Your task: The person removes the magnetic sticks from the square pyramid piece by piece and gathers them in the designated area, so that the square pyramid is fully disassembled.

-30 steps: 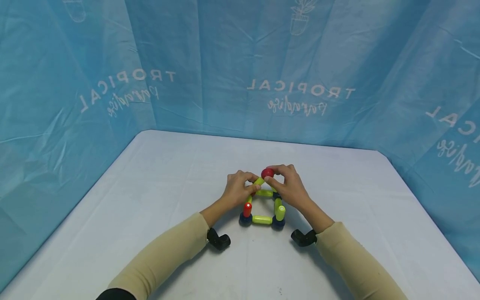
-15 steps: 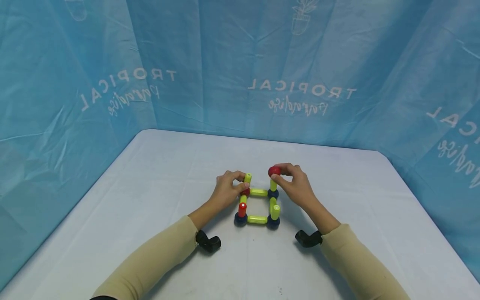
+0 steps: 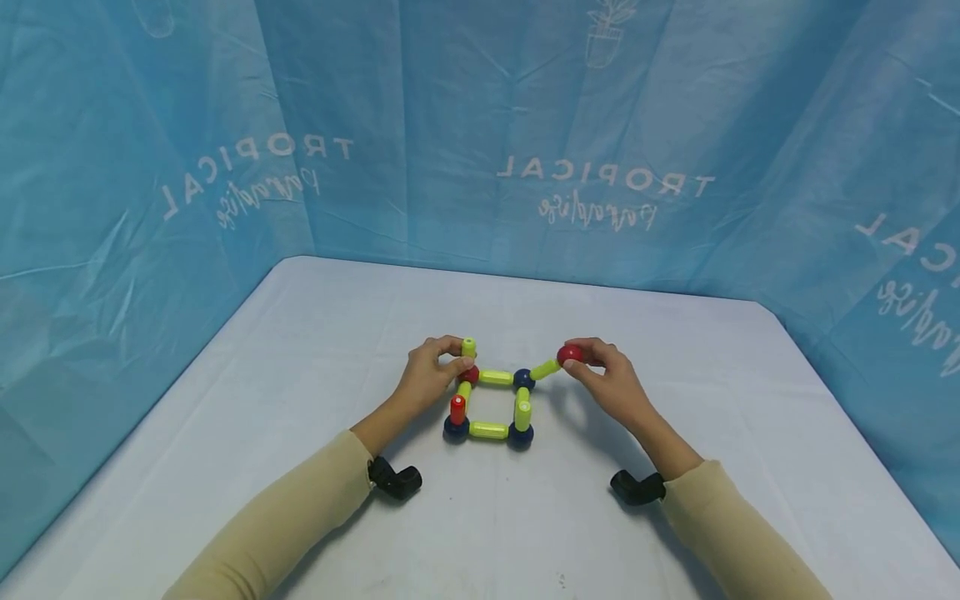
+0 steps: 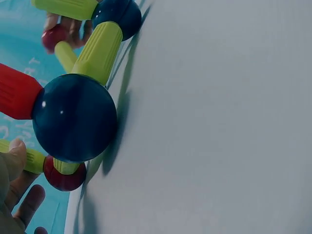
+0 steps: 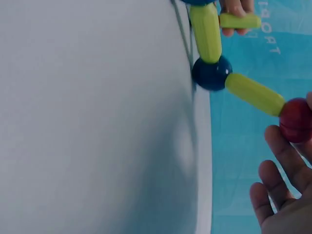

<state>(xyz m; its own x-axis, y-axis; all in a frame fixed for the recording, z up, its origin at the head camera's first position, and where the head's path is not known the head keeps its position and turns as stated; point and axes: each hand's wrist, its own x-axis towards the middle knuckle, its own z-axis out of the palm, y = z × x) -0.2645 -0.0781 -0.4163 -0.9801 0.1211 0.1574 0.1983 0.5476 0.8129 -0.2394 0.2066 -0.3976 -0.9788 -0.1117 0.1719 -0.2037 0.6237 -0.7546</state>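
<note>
In the head view, a square of yellow-green rods and balls, a magnetic stick-and-ball frame (image 3: 489, 431), sits on the table. My left hand (image 3: 427, 379) pinches the upright yellow-green rod (image 3: 468, 347) above the red corner ball (image 3: 470, 374) at the back left. My right hand (image 3: 611, 383) grips another red ball (image 3: 570, 356), raised off the table. A slanted yellow-green rod (image 5: 254, 93) joins that ball to the dark blue back-right ball (image 3: 524, 379). At the front corners, a red rod (image 3: 457, 409) and a yellow-green rod (image 3: 522, 415) stand on dark blue balls.
A white-covered table (image 3: 360, 317) lies under the frame. Blue printed sheeting (image 3: 450, 125) rises behind and along the sides. Black wrist mounts (image 3: 395, 480) stick out from both wrists, low over the table.
The frame has slid left with my left hand. My right hand has moved right, and the back-right rod has gone from upright to slanting outward. The left rod, earlier tilted inward, now stands upright.
</note>
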